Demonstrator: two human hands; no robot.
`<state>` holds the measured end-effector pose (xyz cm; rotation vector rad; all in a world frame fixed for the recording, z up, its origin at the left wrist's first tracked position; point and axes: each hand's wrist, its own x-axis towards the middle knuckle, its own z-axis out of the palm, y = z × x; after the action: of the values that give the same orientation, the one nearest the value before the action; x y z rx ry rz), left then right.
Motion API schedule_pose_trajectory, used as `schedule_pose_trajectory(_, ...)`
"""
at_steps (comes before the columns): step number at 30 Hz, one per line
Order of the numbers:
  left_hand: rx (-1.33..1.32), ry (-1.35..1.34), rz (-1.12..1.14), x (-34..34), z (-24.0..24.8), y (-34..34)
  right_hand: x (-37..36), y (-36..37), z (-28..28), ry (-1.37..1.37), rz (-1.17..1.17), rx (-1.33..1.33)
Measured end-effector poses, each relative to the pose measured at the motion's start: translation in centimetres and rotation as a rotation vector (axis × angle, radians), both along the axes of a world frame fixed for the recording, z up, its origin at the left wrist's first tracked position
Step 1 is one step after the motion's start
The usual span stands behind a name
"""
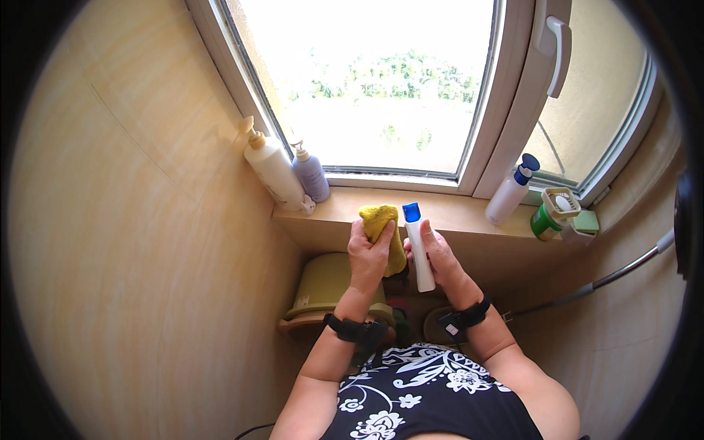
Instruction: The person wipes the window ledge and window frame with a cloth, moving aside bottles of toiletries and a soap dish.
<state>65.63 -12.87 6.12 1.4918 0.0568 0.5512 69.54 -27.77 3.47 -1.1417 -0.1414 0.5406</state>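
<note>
In front of the windowsill, my left hand [369, 253] is closed round a folded yellow cloth [379, 218]. Just to its right, my right hand [438, 257] grips a slim white bottle [420, 257] with a blue cap [411, 212], held nearly upright with the cap at the top. The thumb lies along the bottle's right side, and the fingers reach behind it. Cloth and bottle are side by side, with a narrow gap near their tops.
Two pump bottles, one cream [273, 172] and one lilac [311, 176], stand on the sill's left end. At its right are a white bottle with a blue pump [508, 198], a green container [544, 222] and a soap dish [579, 233]. Stacked basins [323, 290] sit below.
</note>
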Motion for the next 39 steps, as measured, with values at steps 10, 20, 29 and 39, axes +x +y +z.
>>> schedule_pose_trajectory(10, 0.491, -0.087, -0.251, -4.0, -1.4, -3.5, 5.3, -4.9, 1.0, -0.023, -0.348, 0.183)
schedule_pose_trajectory(20, 0.523, -0.295, 0.033, 1.4, 3.0, -3.6, 2.0, -3.7, 0.6, -0.118, -0.395, 0.255)
schedule_pose_trajectory(29, 1.037, -0.343, -0.107, 1.6, 0.1, -5.4, 1.4, -5.0, -1.2, 0.049, -0.253, 0.436)
schedule_pose_trajectory(39, 0.986, -0.408, -0.283, -0.8, -0.6, -5.0, 2.3, -4.9, -1.1, 0.101, -0.301, 0.322)
